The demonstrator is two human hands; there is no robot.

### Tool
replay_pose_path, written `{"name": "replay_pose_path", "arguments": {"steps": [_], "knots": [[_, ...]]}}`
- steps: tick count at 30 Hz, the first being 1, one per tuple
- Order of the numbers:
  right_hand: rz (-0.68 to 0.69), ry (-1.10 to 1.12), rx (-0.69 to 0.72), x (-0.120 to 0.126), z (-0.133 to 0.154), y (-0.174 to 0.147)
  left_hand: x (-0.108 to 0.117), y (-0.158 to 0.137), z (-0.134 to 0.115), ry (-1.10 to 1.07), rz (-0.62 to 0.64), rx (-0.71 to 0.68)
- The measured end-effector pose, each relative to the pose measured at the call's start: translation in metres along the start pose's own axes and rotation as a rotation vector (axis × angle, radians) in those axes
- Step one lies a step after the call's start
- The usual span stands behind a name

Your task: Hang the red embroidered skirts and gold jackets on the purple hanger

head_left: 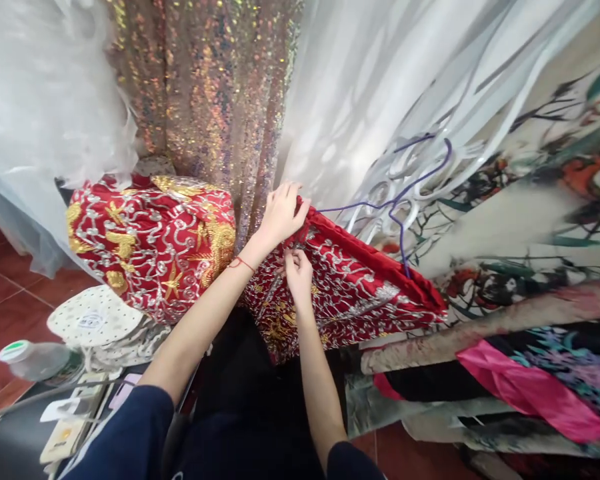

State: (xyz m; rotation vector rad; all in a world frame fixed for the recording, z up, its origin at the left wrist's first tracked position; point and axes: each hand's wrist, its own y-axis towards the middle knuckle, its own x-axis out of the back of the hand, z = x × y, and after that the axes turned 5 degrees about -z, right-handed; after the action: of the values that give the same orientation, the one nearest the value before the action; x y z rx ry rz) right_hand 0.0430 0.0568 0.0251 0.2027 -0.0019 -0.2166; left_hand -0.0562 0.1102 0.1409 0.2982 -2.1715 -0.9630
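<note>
Red garment (350,287), edge in left hand (281,213), lies near white drapery (335,100).

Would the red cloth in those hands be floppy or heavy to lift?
The red cloth would probably flop, judging by the creases under the right hand. Dense silver and gold embroidery suggests it's heavy for fabric, perhaps rough rather than slippery.

From the head, one camera looks forward and down, close above left hand (281,212) and right hand (299,272).

Hanger (394,201) at far edge of garment (350,287) (bottle (43,361) well left).
</note>
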Motion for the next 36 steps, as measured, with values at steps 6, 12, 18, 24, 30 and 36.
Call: {"name": "replay_pose_path", "arguments": {"steps": [6,12,18,24,30,36], "knots": [[-0.012,0.140,0.027,0.012,0.003,0.001,-0.013,-0.015,0.010,0.153,0.043,-0.083],[0.029,0.294,-0.036,0.012,-0.004,-0.035,-0.009,-0.067,-0.013,0.253,-0.208,-0.092],[-0.043,0.301,-0.043,0.062,-0.006,-0.072,-0.022,-0.078,-0.025,0.224,-0.243,-0.028],[-0.411,0.277,-0.044,0.121,-0.017,-0.079,-0.028,-0.078,-0.024,0.219,-0.242,-0.004],[-0.690,0.262,-0.058,0.153,-0.029,-0.076,-0.027,-0.077,-0.024,0.219,-0.225,-0.018],[-0.779,0.149,-0.051,0.172,-0.047,-0.073,-0.021,-0.080,-0.027,0.222,-0.200,-0.048]]}}
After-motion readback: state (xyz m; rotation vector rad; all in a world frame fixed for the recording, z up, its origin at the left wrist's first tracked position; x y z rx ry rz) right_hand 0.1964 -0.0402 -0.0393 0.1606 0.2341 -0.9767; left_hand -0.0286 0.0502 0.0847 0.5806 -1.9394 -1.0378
